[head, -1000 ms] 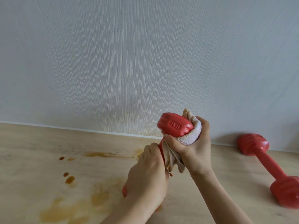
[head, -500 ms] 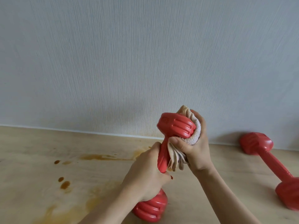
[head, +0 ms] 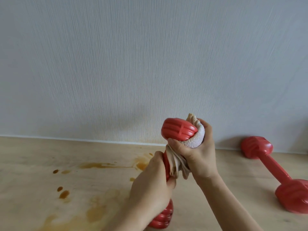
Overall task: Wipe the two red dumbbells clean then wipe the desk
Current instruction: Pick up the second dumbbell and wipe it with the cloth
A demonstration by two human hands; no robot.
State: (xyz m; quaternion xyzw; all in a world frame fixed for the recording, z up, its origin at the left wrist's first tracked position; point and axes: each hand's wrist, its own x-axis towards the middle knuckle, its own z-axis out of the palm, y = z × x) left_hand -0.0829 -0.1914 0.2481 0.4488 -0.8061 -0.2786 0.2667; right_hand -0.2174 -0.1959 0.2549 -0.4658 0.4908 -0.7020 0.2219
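Observation:
My left hand (head: 150, 185) grips the shaft of a red dumbbell (head: 179, 129), which stands nearly upright above the desk (head: 33, 164). Its upper head shows its ribbed side, and its lower head peeks out below my left hand. My right hand (head: 198, 154) presses a pale, stained cloth (head: 195, 140) against the right side and underside of the upper head; the cloth's loose end hangs down along the shaft. A second red dumbbell (head: 276, 169) lies on the desk to the right, one head by the wall.
Brown liquid stains (head: 100, 165) streak and spot the light wooden desk left of my hands, with a wide smear (head: 93, 212) nearer me. A white textured wall (head: 150, 64) closes off the back of the desk.
The held dumbbell has turned in my grip, so its "1KG" mark is out of sight and its ribbed side faces me. My right hand and cloth have shifted slightly around the upper head.

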